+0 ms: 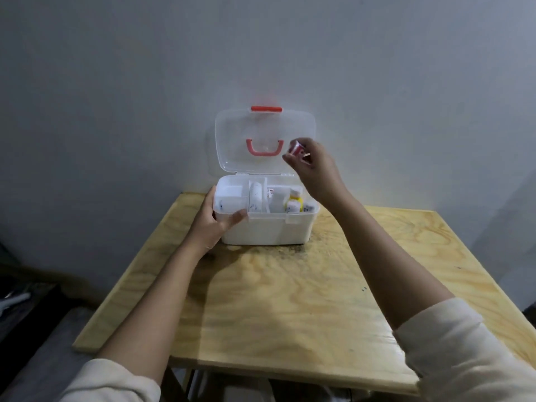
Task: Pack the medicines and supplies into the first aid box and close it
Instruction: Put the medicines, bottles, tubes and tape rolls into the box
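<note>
A plain grey wall backs a pale plywood table point(290, 285), and I take the first aid box point(266, 227) standing at the table's far edge as my landmark. Its clear lid point(261, 126) is swung up and leans back toward the wall, which leaves the whole tray open from above.

My left hand point(213, 224) wraps the box's near left corner, fingers along the side and thumb lying on the front rim; I judge this is to brace the light box so it does not slide while things are dropped in. My right hand point(310, 163) hovers above the box's right end, fingertips pinching a small red-capped item point(296, 148), too blurred to identify, held high enough to clear the rim.

Counting inside the box: one white tube point(255, 195) lies in the narrow middle compartment; the right compartment holds one yellow bottle point(295, 203) and at least two white packages beside it, though they overlap. The left compartment looks nearly bare. I see one red latch point(266, 109) at the lid's top edge and one red handle point(264, 147) on the lid. Nothing lies loose on the table around the box, so I judge the packing is nearly finished.
</note>
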A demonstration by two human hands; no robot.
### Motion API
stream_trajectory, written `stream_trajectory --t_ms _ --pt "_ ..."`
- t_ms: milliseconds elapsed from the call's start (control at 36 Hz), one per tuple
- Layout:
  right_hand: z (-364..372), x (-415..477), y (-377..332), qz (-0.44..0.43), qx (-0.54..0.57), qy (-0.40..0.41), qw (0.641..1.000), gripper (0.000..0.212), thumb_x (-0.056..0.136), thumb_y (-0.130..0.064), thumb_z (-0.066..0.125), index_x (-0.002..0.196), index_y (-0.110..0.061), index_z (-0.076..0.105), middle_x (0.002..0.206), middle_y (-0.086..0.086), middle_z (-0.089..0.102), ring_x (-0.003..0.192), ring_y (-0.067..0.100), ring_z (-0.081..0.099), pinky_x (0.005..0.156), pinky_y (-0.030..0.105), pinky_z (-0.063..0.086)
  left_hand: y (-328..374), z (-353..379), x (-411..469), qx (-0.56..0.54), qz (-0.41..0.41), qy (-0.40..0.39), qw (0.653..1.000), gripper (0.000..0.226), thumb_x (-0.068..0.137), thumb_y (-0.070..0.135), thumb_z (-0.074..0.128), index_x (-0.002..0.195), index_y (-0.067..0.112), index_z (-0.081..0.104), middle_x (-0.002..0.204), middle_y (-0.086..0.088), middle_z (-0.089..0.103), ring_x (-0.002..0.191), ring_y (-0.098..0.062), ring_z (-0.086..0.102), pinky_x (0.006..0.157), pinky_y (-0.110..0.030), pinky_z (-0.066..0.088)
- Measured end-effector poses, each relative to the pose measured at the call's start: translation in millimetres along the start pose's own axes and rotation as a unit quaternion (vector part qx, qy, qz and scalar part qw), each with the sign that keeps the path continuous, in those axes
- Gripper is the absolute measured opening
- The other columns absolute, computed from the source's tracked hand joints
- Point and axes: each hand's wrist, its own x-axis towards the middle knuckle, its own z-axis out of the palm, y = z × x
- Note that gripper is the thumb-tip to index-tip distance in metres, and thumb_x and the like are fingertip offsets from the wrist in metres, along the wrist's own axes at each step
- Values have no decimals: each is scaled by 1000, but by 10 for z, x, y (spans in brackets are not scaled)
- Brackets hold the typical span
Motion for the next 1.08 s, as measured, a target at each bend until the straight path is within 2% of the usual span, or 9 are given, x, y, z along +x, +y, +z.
stream_trajectory --t_ms 222,306,389,472,583,778,889,972,1083 --pt "735 267 -257 6 -54 -173 983 41 87 -28 62 119 -4 54 114 15 62 102 26 58 87 31 45 -33 -2 32 25 15 17 999 102 57 60 76 144 24 37 141 4 51 128 -13 49 106 -37 44" --pt "879 298 -210 15 -112 -247 962 39 87 -28 62 118 -4 55 116 16 61 104 30 57 91 38 47 -40 2 40 13 34 17 999 89 60 54 75 138 26 43 131 10 57 119 -1 54 96 -22 47" --pt "956 336 -189 9 -159 -284 945 39 89 -27 59 118 -3 54 118 17 60 102 31 55 86 35 43 -66 3 67 3 39 20 999 88 60 51 76 138 21 45 129 7 60 118 -4 57 97 -25 48" --pt "1019 379 -195 6 -187 -307 933 38 90 -26 58 118 -2 52 119 18 59 90 24 48 77 29 36 -95 -11 88 10 46 16 999 89 60 52 75 138 20 45 128 7 60 117 -5 57 93 -20 49" --pt "1096 386 -153 21 -209 -316 925 41 89 -26 58 122 -4 49 120 18 57 94 27 49 77 29 34 -107 -19 91 12 34 10 999 90 58 57 74 137 29 42 128 16 56 115 3 54 94 -19 45" --pt "1146 346 -104 37 -198 -322 925 48 91 -24 54 134 -8 38 130 19 48 113 33 51 89 33 40 -133 -35 105 25 20 16 999 104 55 61 75 143 22 38 138 8 52 125 -9 51 105 -33 44" --pt "1143 327 -113 55 -187 -327 925 48 94 -22 47 137 -9 32 137 18 43 118 33 49 93 35 41 -118 -28 100 24 19 15 999 98 53 62 75 138 28 40 134 11 52 122 -7 52 103 -30 45" --pt "1110 333 -136 63 -191 -341 918 50 92 -21 47 138 -9 32 139 16 41 121 32 47 97 38 41 -105 -26 93 19 15 14 1000 103 52 62 74 141 26 38 135 9 52 123 -10 52 101 -29 46" --pt "1030 351 -121 42 -205 -343 916 44 90 -15 51 132 -7 40 134 16 46 118 31 49 98 37 43 -114 -36 96 24 10 17 1000 105 53 62 76 143 23 38 138 5 52 125 -13 52 104 -40 47"
